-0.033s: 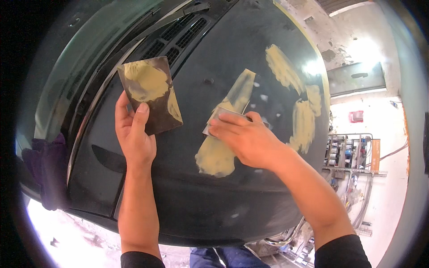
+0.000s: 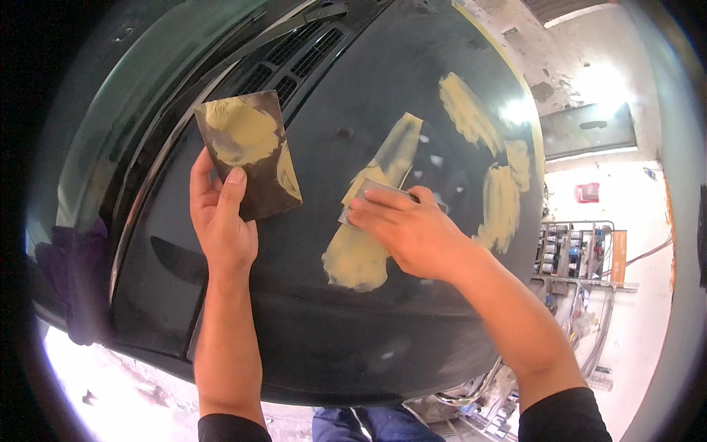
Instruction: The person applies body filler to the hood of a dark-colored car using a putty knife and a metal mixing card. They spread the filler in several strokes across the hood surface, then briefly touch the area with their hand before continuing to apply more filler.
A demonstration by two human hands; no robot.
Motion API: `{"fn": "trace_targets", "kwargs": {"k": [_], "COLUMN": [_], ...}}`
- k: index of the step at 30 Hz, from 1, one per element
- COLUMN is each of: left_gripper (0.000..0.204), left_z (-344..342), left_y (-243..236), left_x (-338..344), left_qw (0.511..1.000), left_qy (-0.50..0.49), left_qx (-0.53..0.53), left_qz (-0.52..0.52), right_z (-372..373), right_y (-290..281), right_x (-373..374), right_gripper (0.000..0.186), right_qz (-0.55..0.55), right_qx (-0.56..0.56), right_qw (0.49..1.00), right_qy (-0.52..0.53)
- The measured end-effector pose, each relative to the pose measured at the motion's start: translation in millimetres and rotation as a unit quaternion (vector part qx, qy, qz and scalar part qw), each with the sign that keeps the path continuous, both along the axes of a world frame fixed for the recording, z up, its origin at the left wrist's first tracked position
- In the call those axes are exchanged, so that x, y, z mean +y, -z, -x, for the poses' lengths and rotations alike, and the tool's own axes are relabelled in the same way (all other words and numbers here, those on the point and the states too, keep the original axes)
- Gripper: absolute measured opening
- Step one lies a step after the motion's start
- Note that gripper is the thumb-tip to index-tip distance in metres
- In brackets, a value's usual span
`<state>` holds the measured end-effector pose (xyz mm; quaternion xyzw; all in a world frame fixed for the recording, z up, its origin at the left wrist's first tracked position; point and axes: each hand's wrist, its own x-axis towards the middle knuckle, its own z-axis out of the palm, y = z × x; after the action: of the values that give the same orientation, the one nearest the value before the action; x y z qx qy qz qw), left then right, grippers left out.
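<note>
My left hand (image 2: 224,210) grips a flat brown board (image 2: 258,191) with yellow filler paste (image 2: 239,129) spread on it, thumb over its lower part. My right hand (image 2: 412,236) holds a thin grey spreader (image 2: 357,190) with fingers bent over it, against the dark car hood (image 2: 368,331). Under and around the spreader lies a long yellow filler patch (image 2: 353,261), reaching up toward the middle of the hood. More filler streaks (image 2: 497,206) run along the right side of the hood, with small pale spots between.
At left are the windscreen, wiper (image 2: 309,18), vent grille (image 2: 313,51) and a dark purple cloth (image 2: 81,287). Yellow tape edges the hood's right. To the right, a metal rack (image 2: 578,258) of containers, a red object (image 2: 587,193) and a pale floor show. My legs appear below.
My right hand and the spreader have shifted very slightly to the right along the filler patch. My left hand and the board look almost unchanged.
</note>
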<state>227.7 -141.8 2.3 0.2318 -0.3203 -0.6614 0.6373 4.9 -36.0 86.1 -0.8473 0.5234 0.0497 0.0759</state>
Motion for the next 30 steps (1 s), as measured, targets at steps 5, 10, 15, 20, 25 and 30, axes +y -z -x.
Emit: {"fn": "trace_targets", "kwargs": {"k": [5, 10, 15, 20, 25, 30], "left_gripper": [0.041, 0.041, 0.042, 0.042, 0.042, 0.042], "left_z": [-7, -5, -2, -5, -4, -5], "left_y": [6, 6, 3, 7, 6, 7], "left_x": [0, -2, 0, 1, -1, 0], "left_qw": [1.0, 1.0, 1.0, 1.0, 1.0, 0.999], "left_qy": [-0.006, -0.012, -0.001, -0.007, -0.013, -0.028], "left_qx": [-0.005, -0.007, -0.001, 0.0, -0.013, -0.038], "left_qz": [-0.007, -0.004, 0.006, -0.004, 0.004, -0.002], "right_z": [8, 19, 29, 39, 31, -2], "right_y": [-11, -16, -5, -15, -21, -14], "right_x": [19, -27, -29, -10, -48, -30], "right_gripper": [0.048, 0.046, 0.044, 0.049, 0.051, 0.048], "right_qz": [-0.05, -0.001, -0.04, -0.059, -0.038, -0.112], "right_qx": [0.031, 0.029, -0.005, 0.035, 0.008, -0.005], "right_qw": [0.998, 0.999, 0.997, 0.996, 0.984, 0.961], "right_qy": [0.026, 0.043, 0.06, 0.064, 0.172, 0.252]}}
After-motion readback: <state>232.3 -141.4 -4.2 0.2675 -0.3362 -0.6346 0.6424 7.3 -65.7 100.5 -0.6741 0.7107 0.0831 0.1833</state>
